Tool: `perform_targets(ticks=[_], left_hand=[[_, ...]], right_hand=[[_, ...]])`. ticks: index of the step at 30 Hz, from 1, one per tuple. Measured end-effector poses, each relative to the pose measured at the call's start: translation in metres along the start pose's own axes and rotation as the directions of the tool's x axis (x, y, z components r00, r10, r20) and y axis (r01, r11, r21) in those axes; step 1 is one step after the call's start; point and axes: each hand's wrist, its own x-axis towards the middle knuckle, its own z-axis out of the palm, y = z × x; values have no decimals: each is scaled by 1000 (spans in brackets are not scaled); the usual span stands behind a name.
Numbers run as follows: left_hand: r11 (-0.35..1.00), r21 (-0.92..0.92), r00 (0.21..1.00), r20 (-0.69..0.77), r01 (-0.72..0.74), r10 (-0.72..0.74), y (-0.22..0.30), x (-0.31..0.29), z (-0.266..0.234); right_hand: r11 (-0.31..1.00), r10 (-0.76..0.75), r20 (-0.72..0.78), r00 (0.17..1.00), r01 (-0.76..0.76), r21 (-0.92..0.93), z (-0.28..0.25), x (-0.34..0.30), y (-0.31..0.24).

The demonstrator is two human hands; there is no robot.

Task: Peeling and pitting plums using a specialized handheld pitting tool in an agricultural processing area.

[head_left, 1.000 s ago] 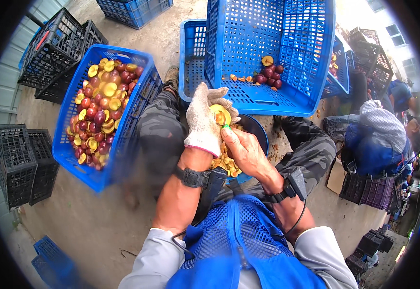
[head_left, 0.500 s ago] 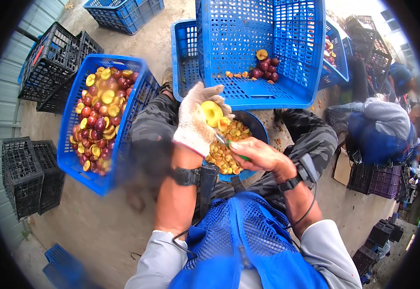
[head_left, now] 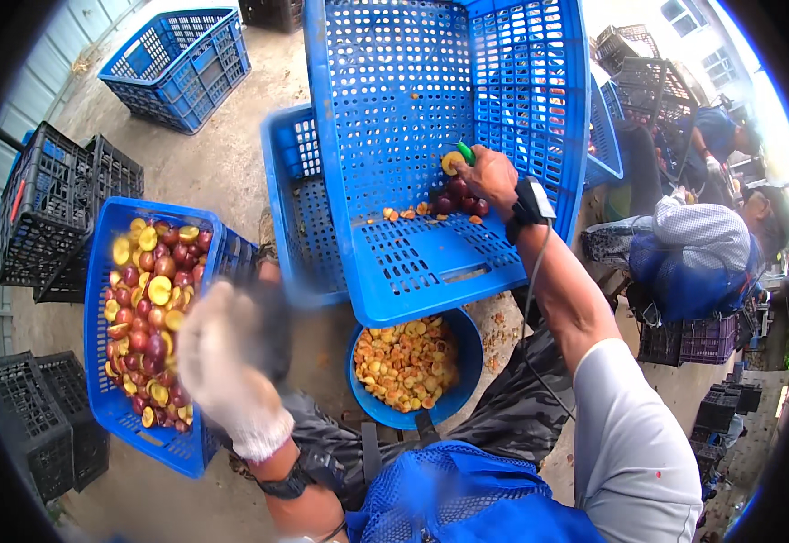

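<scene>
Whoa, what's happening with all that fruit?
Someone's bare right hand holds a green-handled tool by some dark plums in a large blue crate. The gloved left hand is at the edge of another blue crate, with whole and cut plums in it; it's too blurred to tell whether it holds anything. Between the legs stands a blue bucket of yellowish fruit pieces.

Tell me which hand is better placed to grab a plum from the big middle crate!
Probably the right: the right hand is inside that blue crate, at the dark plums, though it also holds a green handle. The blurred, gloved left hand is away, by the left crate.
</scene>
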Motion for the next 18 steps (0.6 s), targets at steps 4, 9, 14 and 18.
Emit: perform_targets(ticks=[4, 9, 14, 18], left_hand=[[979, 196, 985, 169, -63, 29, 9, -23, 5], [984, 176, 951, 302, 16, -69, 8, -31, 13], [960, -139, 908, 379, 244, -177, -15, -37, 36], [870, -404, 908, 407, 281, -104, -59, -42, 82]], right_hand=[[999, 6, 51, 999, -4, -38, 39, 18, 25], [981, 98, 148, 984, -121, 154, 38, 10, 6], [479, -55, 303, 951, -241, 844, -27, -73, -75], [209, -250, 201, 947, -150, 966, -18, -134, -118]])
